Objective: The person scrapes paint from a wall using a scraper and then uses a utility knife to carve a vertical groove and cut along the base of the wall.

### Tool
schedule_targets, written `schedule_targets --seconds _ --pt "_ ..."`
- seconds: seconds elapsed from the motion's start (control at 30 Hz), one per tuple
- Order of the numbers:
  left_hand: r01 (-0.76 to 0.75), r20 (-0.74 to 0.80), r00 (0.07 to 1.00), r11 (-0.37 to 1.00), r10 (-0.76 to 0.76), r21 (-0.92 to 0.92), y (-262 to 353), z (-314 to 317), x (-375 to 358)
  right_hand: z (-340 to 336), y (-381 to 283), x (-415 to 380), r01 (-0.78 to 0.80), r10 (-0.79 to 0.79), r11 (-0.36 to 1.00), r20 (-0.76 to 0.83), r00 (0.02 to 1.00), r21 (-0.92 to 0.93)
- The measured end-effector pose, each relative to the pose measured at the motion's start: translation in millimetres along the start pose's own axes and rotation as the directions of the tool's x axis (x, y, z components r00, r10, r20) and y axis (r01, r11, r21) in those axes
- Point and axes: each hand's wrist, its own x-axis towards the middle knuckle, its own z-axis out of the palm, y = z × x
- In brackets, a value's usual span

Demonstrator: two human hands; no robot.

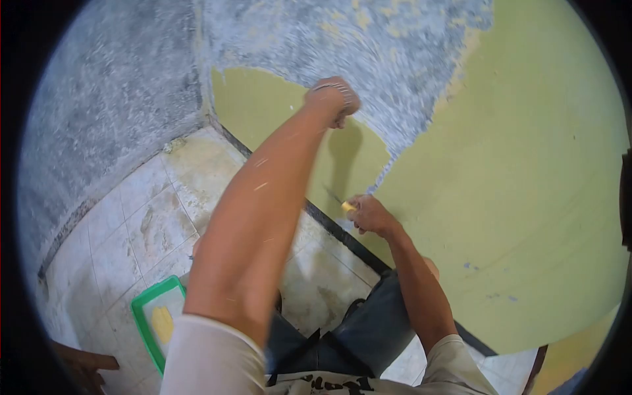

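In the head view, my left hand (334, 100) is closed in a fist against the wall, at the lower border of a scraped grey patch (368, 59). Its fingers are turned away, so whatever it may hold is hidden. Lower and to the right, my right hand (370, 214) grips a thin-bladed tool with a yellow handle (348, 207). The blade points up and left, close to the yellow-green wall (513, 184). From the grey patch, a narrow bare streak (382, 176) runs down to my right hand.
A green tray (148, 293) holding a yellow sponge-like block (162, 324) lies on the stained tiled floor (158, 227). The grey wall (118, 85) meets the painted wall in a corner. A dark skirting strip (355, 247) runs along the wall's foot. Brown wood (85, 357) stands lower left.
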Motion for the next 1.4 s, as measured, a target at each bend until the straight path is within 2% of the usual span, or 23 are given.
schedule_targets --seconds 0.03,0.07,0.13,0.2,0.27,0.33,0.43,0.5,0.53,0.6,0.63,0.7,0.73,0.83,0.9,0.97,1.0,1.07,1.1,1.17,1.2,1.27,1.4 --pt "-0.024 -0.066 0.998 0.992 0.016 -0.120 -9 15 -7 -4 -1 -18 -0.021 0.021 1.000 -0.010 1.000 0.023" --pt "-0.058 -0.143 0.989 0.969 0.024 -0.241 -21 26 -24 -7 -8 -34 -0.014 0.026 0.993 -0.101 0.995 0.116" --pt "-0.271 -0.424 0.903 0.857 0.068 -0.439 -49 86 -15 -12 -10 -55 -0.054 0.105 0.975 -0.233 0.967 0.215" --pt "-0.201 -0.471 0.882 0.929 0.033 -0.311 -63 143 -12 -1 -7 -61 -0.083 0.182 0.947 -0.304 0.935 0.312" --pt "-0.198 -0.320 0.947 0.827 0.024 -0.526 -68 202 -9 13 1 -55 -0.095 0.260 0.907 -0.368 0.893 0.410" --pt "-0.210 -0.245 0.965 0.840 0.095 -0.501 -50 210 -42 29 26 -34 -0.060 0.265 0.892 -0.413 0.871 0.448" --pt "-0.312 -0.303 0.941 0.741 0.152 -0.595 -57 266 -46 49 71 -19 -0.040 0.238 0.924 -0.490 0.838 0.381" --pt "-0.187 -0.171 0.980 0.771 0.102 -0.608 -61 288 -62 57 78 -24 -0.060 0.254 0.927 -0.502 0.827 0.369" --pt "-0.173 -0.150 0.983 0.774 0.101 -0.609 -70 314 -60 62 85 -27 -0.089 0.311 0.891 -0.454 0.835 0.446" --pt "-0.003 0.008 1.000 0.432 0.025 -0.902 -81 361 -49 72 94 -30 -0.134 0.383 0.839 -0.397 0.834 0.527" --pt "0.010 0.025 0.999 0.436 0.030 -0.900 -79 369 -49 76 97 -29 -0.172 0.414 0.824 -0.365 0.834 0.540" --pt "0.138 0.167 0.984 0.341 0.057 -0.930 -69 375 -40 74 104 -24 -0.203 0.443 0.808 -0.343 0.829 0.553" --pt "0.196 0.243 0.966 0.362 0.091 -0.912 -69 382 -34 73 112 -24 -0.225 0.427 0.829 -0.320 0.846 0.512" --pt "0.277 0.309 0.948 0.270 0.083 -0.922 -67 401 -35 82 138 -25 -0.239 0.411 0.857 -0.325 0.852 0.456" --pt "0.238 0.264 0.964 0.301 0.046 -0.923 -65 404 -37 91 153 -21 -0.228 0.397 0.872 -0.353 0.847 0.433" --pt "0.052 0.123 0.990 0.604 0.076 -0.795 -65 398 -35 98 164 -12 -0.125 0.258 0.952 -0.514 0.818 0.280" --pt "0.055 0.126 0.989 0.606 0.076 -0.794 -65 400 -30 97 164 -8 -0.095 0.208 0.970 -0.561 0.801 0.224" --pt "-0.102 -0.061 0.995 0.701 0.083 -0.706 -62 404 -21 93 167 3 -0.168 0.308 0.939 -0.521 0.796 0.299" --pt "-0.101 -0.059 0.995 0.702 0.084 -0.705 -64 403 -17 93 166 8 -0.169 0.311 0.938 -0.521 0.795 0.302" --pt "0.048 0.084 0.996 0.677 0.021 -0.734 -72 399 -10 94 162 20 -0.241 0.290 0.957 -0.528 0.799 0.161" --pt "0.053 0.090 0.996 0.676 0.019 -0.735 -77 405 -6 94 165 23 -0.246 0.295 0.956 -0.524 0.799 0.162" --pt "0.035 0.096 0.993 0.613 0.067 -0.790 -87 422 2 96 170 26 -0.200 0.218 0.975 -0.556 0.802 0.095" --pt "-0.046 -0.010 0.998 0.652 0.059 -0.757 -78 432 -4 85 139 15 -0.218 0.213 0.974 -0.608 0.765 0.067"
